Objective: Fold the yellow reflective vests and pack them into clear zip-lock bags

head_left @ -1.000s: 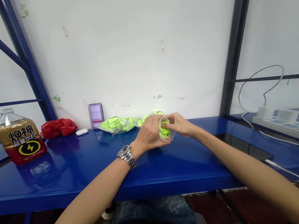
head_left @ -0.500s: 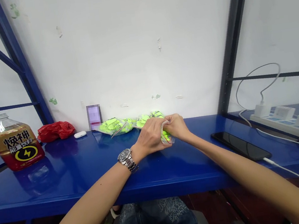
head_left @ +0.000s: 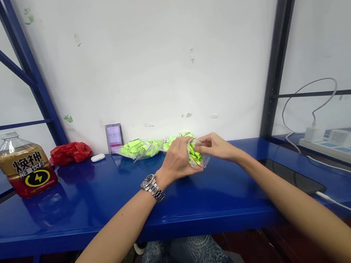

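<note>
My left hand [head_left: 179, 156], with a metal watch on its wrist, is closed around a clear plastic zip bag [head_left: 205, 161] whose mouth faces me. Bright yellow-green folded paper pieces [head_left: 194, 154] fill the inside of it. At the right side of that mouth is my right hand [head_left: 214, 146], thumb and fingers pinched together at the papers; what is between the fingertips is hidden. Just behind my hands, against the wall, lie two more clear bags of the same green pieces, the left bag [head_left: 140, 149] and the right bag [head_left: 172, 140], which my left hand partly covers.
On the blue table [head_left: 113, 202] stand a large drink bottle [head_left: 25, 165] and a red plastic bag [head_left: 70, 153] at left. A white case [head_left: 98, 158] and an upright phone [head_left: 115, 138] are farther back. Right of me lie a charging phone [head_left: 296, 177] and a power strip [head_left: 346, 147].
The bag's mouth has opened wider and shows more green pieces. My right hand has shifted slightly right, its fingers now at the opening. The whole view has shifted slightly.
</note>
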The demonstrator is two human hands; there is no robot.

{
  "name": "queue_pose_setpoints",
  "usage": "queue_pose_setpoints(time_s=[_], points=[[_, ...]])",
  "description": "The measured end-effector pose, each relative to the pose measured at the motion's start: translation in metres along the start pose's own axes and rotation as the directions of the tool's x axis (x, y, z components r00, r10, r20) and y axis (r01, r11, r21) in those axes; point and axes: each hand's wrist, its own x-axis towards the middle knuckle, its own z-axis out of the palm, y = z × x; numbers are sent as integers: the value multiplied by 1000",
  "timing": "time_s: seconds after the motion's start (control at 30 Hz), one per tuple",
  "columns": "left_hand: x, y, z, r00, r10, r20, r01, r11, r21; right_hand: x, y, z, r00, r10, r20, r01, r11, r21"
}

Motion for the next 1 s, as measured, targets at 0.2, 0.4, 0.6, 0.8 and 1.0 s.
queue_pose_setpoints(time_s=[0.2, 0.4, 0.6, 0.8, 1.0], points=[[1, 5, -2, 998, 55, 18, -55, 998, 7, 8, 6, 14, 984, -27, -177, -23, 961, -274], [2, 11, -5, 996, 84, 39, -85, 996, 29, 11, 6, 22, 974, 20, -228, -96, 939, -329], [3, 14, -7, 995, 92, 38, -93, 995, 41, 12, 7, 31, 951, -48, -307, -92, 900, -426], [2, 11, -6, 991, 126, 36, -129, 987, 95, 13, 5, 37, 933, -1, -360, -182, 861, -475], [1, 12, 2, 985, 143, 100, -155, 980, 127, 14, 6, 36, 926, -30, -376, -189, 827, -530]])
